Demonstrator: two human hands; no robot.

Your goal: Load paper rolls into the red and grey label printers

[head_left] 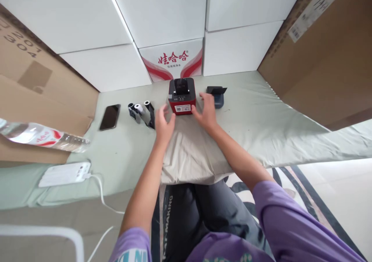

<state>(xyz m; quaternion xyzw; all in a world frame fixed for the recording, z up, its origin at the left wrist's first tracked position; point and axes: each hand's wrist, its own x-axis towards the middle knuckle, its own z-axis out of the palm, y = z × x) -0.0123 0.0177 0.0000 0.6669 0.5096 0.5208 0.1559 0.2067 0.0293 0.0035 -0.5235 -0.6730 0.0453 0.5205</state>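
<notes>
Hands flank a small red-and-black printer point(182, 96) at the centre of the frame, the grip of each spread apart and clamped on nothing. The left hand point(163, 123) hovers just beside the printer's lower left corner, fingers loosely curled; whether it touches the casing cannot be told. The right hand point(207, 113) lies flat at the printer's lower right, fingertips at or near its side. The printer stands upright on a pale green cloth point(255, 119) covering the counter, its black top open toward the camera.

Just right of the printer sits a small dark grey device point(217, 95) with a raised flap. To the left stand black roll holders with a white paper roll point(141, 112), and beyond them a black phone point(110, 117) lies face up. At the lower left, a white power strip point(64, 173) with a cable rests on the cloth, a clear water bottle point(43, 136) above it. White cartons point(171, 14), one printed in red, are stacked along the top; brown cardboard boxes point(325, 57) close in both sides.
</notes>
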